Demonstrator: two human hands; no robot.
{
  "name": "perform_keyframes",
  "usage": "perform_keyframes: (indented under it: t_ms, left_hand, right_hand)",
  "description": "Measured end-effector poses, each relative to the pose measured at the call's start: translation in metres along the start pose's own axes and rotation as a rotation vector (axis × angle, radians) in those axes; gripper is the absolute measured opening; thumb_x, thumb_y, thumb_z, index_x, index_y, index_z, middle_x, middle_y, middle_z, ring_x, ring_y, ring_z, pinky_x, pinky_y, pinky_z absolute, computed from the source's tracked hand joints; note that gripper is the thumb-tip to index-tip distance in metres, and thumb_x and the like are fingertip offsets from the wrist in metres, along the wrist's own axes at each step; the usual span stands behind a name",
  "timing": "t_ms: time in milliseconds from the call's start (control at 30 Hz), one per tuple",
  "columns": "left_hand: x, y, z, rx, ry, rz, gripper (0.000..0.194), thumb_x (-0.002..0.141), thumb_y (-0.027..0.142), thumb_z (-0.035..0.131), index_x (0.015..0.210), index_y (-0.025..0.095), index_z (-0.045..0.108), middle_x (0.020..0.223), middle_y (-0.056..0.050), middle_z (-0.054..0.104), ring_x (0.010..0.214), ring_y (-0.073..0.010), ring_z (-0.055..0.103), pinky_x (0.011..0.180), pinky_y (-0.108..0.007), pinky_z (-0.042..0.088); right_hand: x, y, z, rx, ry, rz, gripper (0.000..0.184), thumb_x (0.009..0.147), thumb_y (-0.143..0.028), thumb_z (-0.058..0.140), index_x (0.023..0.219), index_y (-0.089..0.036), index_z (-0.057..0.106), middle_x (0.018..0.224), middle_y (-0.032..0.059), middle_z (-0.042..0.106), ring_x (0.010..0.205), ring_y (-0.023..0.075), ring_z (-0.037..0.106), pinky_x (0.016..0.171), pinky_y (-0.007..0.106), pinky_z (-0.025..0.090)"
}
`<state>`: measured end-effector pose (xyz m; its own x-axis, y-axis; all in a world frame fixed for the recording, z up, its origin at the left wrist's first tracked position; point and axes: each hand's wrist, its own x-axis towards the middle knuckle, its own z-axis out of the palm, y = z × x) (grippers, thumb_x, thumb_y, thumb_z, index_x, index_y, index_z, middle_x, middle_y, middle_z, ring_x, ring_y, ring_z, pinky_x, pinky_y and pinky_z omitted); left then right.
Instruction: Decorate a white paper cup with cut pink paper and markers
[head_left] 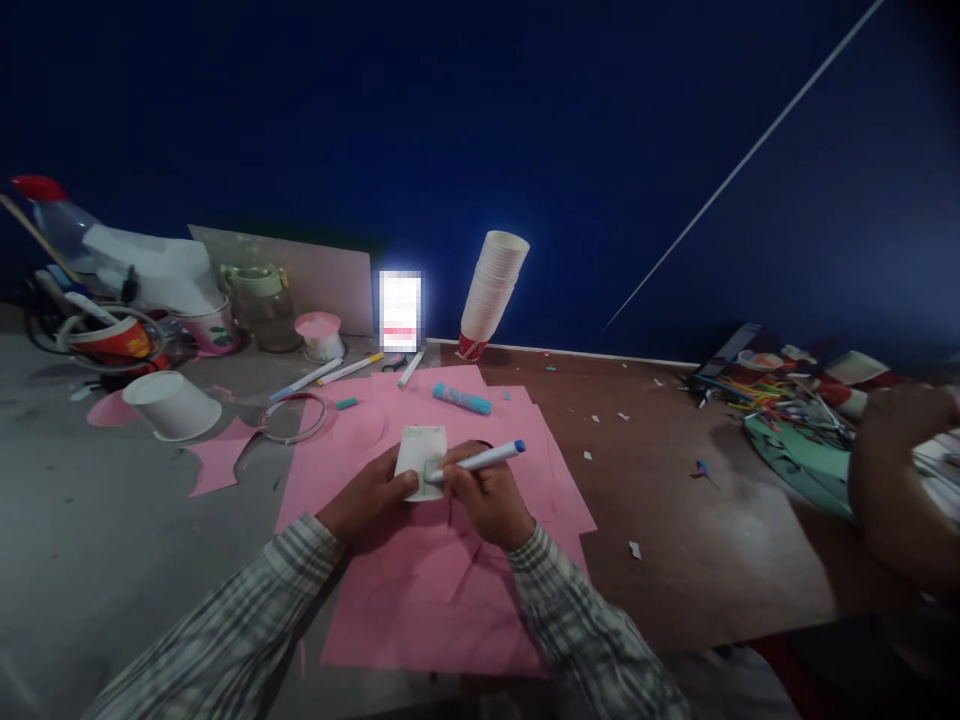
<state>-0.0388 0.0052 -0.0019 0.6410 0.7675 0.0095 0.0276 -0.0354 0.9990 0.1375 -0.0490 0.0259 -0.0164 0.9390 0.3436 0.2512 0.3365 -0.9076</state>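
Observation:
My left hand is closed around a small white paper cup, with the thumb pressed on its near side. Green drawn lines show on the cup's top edge and on its right part. In my right hand is a white marker with a blue end pointing up and right. Its tip meets the cup beside the green lines. Both hands are over pink paper sheets. A blue glue stick lies on the sheets beyond them.
A leaning stack of paper cups stands by the blue wall. Several markers, a tape ring, a tipped white cup and a jar are to the left. At right are another person's arm and a green piece.

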Motion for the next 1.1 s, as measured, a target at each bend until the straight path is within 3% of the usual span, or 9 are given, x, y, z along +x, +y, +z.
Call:
perform_keyframes:
  t_ms: [133, 267, 400, 500, 633, 767, 1100]
  left_hand:
    - [0.0004, -0.0019, 0.0008, -0.018, -0.004, -0.001, 0.055, 0.080, 0.060, 0.055, 0.106, 0.012, 0.057, 0.093, -0.008, 0.061, 0.081, -0.0208, 0.052, 0.071, -0.030, 0.041]
    - [0.0000, -0.0041, 0.0017, -0.064, 0.009, -0.021, 0.055, 0.080, 0.061, 0.056, 0.105, 0.012, 0.057, 0.089, -0.008, 0.062, 0.076, -0.0190, 0.051, 0.068, -0.029, 0.042]
    - [-0.0001, -0.0045, 0.0006, -0.114, -0.008, -0.032, 0.054, 0.081, 0.058, 0.057, 0.110, 0.012, 0.057, 0.093, -0.009, 0.063, 0.080, -0.0204, 0.054, 0.073, -0.032, 0.044]
    - [0.0000, -0.0041, 0.0009, -0.168, -0.009, -0.031, 0.057, 0.079, 0.057, 0.060, 0.113, 0.012, 0.057, 0.097, -0.010, 0.064, 0.088, -0.0237, 0.055, 0.080, -0.035, 0.045]
    - [-0.0011, -0.0034, 0.0056, -0.330, -0.005, -0.094, 0.054, 0.080, 0.052, 0.063, 0.116, 0.013, 0.055, 0.095, -0.010, 0.064, 0.083, -0.0210, 0.056, 0.073, -0.032, 0.046]
    - [-0.0025, -0.0040, 0.0090, -0.453, 0.005, -0.115, 0.051, 0.078, 0.050, 0.066, 0.112, 0.013, 0.055, 0.086, -0.006, 0.061, 0.072, -0.0167, 0.053, 0.063, -0.027, 0.044]
    - [-0.0030, -0.0018, 0.0075, -0.425, 0.014, -0.136, 0.047, 0.079, 0.048, 0.064, 0.110, 0.014, 0.056, 0.087, -0.006, 0.061, 0.075, -0.0183, 0.055, 0.065, -0.028, 0.046]
  right_hand:
    - [-0.0007, 0.0006, 0.0008, 0.027, 0.040, 0.022, 0.022, 0.091, -0.036, 0.048, 0.080, -0.019, 0.058, 0.065, 0.0011, 0.056, 0.056, 0.0127, 0.052, 0.054, 0.026, 0.044]
    - [-0.0006, 0.0014, -0.0002, -0.006, -0.027, -0.013, 0.019, 0.089, -0.032, 0.051, 0.078, -0.019, 0.059, 0.067, 0.0018, 0.058, 0.057, 0.0133, 0.054, 0.055, 0.026, 0.045]
    - [0.0008, 0.0001, -0.0033, 0.000, 0.030, -0.011, 0.020, 0.090, -0.031, 0.050, 0.079, -0.018, 0.060, 0.067, 0.0017, 0.058, 0.055, 0.0125, 0.053, 0.054, 0.026, 0.045]
    - [0.0014, -0.0019, -0.0052, -0.028, -0.066, -0.025, 0.021, 0.089, -0.031, 0.053, 0.074, -0.018, 0.059, 0.069, 0.0026, 0.059, 0.058, 0.0128, 0.054, 0.055, 0.026, 0.045]
    - [0.0013, -0.0014, -0.0065, -0.025, -0.001, -0.021, 0.023, 0.091, -0.034, 0.050, 0.077, -0.018, 0.059, 0.067, 0.0022, 0.058, 0.059, 0.0134, 0.053, 0.053, 0.025, 0.045]
    - [0.0007, 0.0012, -0.0059, -0.014, -0.069, -0.037, 0.020, 0.090, -0.032, 0.051, 0.076, -0.019, 0.058, 0.067, 0.0013, 0.056, 0.056, 0.0124, 0.052, 0.053, 0.025, 0.044]
    - [0.0003, 0.0051, -0.0051, 0.044, -0.006, 0.004, 0.024, 0.092, -0.036, 0.048, 0.078, -0.019, 0.057, 0.061, -0.0017, 0.052, 0.048, 0.0103, 0.048, 0.047, 0.023, 0.040]
